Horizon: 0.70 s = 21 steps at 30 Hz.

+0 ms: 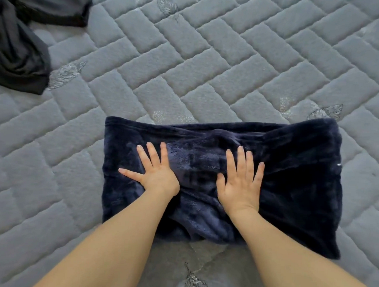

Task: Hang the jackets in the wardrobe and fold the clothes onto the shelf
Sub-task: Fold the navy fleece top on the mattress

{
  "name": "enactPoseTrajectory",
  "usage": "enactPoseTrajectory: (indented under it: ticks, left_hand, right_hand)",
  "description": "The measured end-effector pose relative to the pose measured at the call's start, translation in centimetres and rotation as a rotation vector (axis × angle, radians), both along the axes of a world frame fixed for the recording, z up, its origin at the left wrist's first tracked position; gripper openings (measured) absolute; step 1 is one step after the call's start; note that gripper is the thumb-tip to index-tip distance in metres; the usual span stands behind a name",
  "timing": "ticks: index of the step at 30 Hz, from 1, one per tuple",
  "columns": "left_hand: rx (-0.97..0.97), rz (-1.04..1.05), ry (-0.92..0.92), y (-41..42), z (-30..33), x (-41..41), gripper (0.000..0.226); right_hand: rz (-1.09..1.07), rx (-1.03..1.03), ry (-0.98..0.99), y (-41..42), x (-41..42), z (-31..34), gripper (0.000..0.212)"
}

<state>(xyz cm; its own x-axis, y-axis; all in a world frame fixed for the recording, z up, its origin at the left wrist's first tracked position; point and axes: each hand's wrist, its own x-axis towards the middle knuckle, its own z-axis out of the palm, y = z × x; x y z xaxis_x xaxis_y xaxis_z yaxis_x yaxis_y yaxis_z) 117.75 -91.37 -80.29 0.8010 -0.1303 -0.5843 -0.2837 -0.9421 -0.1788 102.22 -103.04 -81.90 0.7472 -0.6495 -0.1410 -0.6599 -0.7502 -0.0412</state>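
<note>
Grey quilted mattress, folded navy fleece at 6 o'clock, left hand and right hand flat on it, fingers spread, gripping nothing, dark garment, maybe trousers, at 10 o'clock

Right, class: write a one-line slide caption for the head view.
Both hands, left and right, press flat on a folded navy fleece on a quilted mattress.

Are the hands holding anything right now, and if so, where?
Nothing is held. The left hand and right hand lie flat, fingers straight, pressing on the middle of the folded navy fleece.
</note>
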Motion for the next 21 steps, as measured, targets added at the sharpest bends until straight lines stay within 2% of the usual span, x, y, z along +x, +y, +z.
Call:
enactPoseTrajectory:
  ticks: [3, 5, 6, 8, 11, 15, 19, 21]
  left_hand:
    - [-0.134, -0.134, 0.049, 1.9, 0.5, 0.6, 0.122]
    - [-0.324, -0.222, 0.058, 4.7, 1.8, 0.5, 0.112]
    - [-0.431, -0.222, -0.008, 6.6, 2.1, 0.4, 0.107]
    - [-0.514, -0.039, -0.124, 10.0, 2.6, 0.5, 0.104]
    - [-0.512, 0.365, 0.003, 12.1, 1.9, 1.0, 0.107]
    - [-0.391, 0.333, -0.003, 11.2, -0.8, 1.8, 0.116]
    - [-0.402, 0.318, 0.015, 11.6, -1.3, 2.3, 0.117]
    - [-0.402, 0.314, 0.022, 11.5, -1.1, 2.3, 0.117]
  right_hand:
    - [0.008, -0.052, -0.118, -0.6, 0.4, -1.9, 0.070]
    - [0.022, -0.082, -0.148, -0.4, 0.1, -2.5, 0.070]
    - [0.020, -0.090, -0.161, -0.3, 0.0, -2.5, 0.070]
    - [0.020, -0.103, -0.176, -0.3, 0.3, -2.3, 0.069]
    - [0.008, -0.083, -0.155, -0.3, 0.3, -2.0, 0.069]
    - [0.002, -0.102, -0.125, -0.2, 0.4, -1.8, 0.069]
    - [0.031, -0.062, -0.076, -0.1, 0.6, -0.1, 0.072]
    - [0.039, 0.014, -0.144, -1.3, 0.8, 1.6, 0.070]
